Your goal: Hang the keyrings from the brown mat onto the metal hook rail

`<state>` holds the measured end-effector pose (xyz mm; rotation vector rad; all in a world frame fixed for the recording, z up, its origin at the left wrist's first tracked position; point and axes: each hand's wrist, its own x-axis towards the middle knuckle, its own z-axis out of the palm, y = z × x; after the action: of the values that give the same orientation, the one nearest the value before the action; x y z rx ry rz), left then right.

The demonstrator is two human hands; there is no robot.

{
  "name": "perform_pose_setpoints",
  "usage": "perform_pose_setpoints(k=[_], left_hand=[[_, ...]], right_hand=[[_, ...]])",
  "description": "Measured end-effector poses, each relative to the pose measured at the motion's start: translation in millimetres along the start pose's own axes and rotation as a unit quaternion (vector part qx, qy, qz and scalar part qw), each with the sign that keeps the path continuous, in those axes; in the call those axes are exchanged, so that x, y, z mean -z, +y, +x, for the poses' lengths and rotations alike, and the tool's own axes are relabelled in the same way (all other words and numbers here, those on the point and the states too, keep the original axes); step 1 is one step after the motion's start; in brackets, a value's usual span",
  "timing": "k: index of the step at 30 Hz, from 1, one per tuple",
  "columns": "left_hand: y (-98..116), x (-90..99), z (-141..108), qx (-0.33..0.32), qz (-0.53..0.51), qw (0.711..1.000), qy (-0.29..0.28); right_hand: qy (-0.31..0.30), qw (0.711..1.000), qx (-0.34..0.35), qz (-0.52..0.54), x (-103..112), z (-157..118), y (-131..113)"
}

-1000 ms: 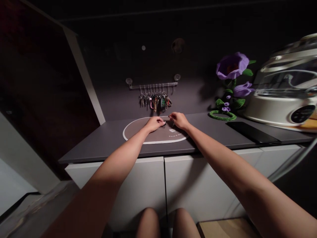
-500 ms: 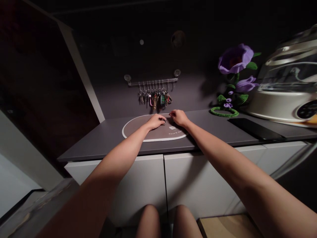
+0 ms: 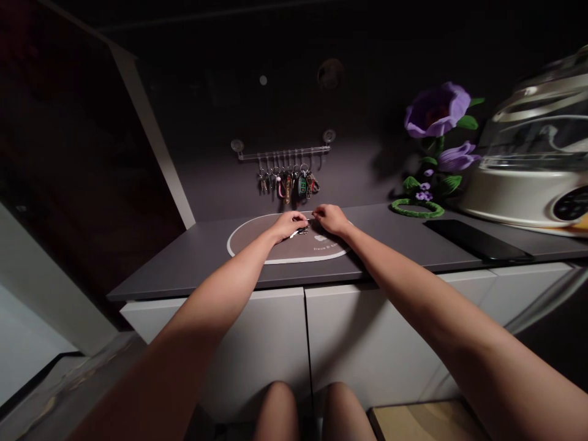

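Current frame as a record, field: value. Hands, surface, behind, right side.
left hand: over mat, small items at fingertips; grip unclear
right hand: beside left hand, fingers curled; whether holding anything unclear
surface: oval brown mat, white rim, on dark counter
behind: clear rail, keys hanging below
right side: purple flower ornament, flat black device, cream appliance

Dimly lit: dark wall (image 3: 376, 79), white cabinets (image 3: 257, 343).
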<state>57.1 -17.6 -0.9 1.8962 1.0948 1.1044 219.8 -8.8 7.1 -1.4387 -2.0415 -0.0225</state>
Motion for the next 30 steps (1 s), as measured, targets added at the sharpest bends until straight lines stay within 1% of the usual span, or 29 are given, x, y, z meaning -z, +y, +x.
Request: perform_pose_setpoints(k=[4, 7, 10, 13, 18, 21, 30], left_hand=[[0, 0.9, 3, 0.006, -0.064, 0.997, 0.044], [-3, 1.9, 6, 0.015, -0.132, 0.989, 0.058], [-4, 3.0, 9, 0.027, -0.191, 0.979, 0.064], [-3, 3.8, 9, 0.037, -0.223, 0.972, 0.065], [-3, 4.2, 11, 0.026, -0.276, 0.959, 0.054], [-5, 4.2, 12, 0.028, -0.297, 0.953, 0.048], [-6, 2.8, 13, 0.022, -0.294, 0.954, 0.047]], right_hand=[[0.002, 0.999, -0.010, 0.039, 1, -1, -3], [0.005, 0.995, -0.016, 0.096, 2, -1, -6], [0.004, 0.985, -0.024, 0.174, 0, 0, -6], [0.001, 0.964, -0.027, 0.265, -2, 1, -6], [-0.013, 0.912, -0.031, 0.409, -2, 0, -9], [-0.014, 0.894, -0.031, 0.447, -1, -1, -11], [-0.014, 0.854, -0.038, 0.519, -2, -2, -10]])
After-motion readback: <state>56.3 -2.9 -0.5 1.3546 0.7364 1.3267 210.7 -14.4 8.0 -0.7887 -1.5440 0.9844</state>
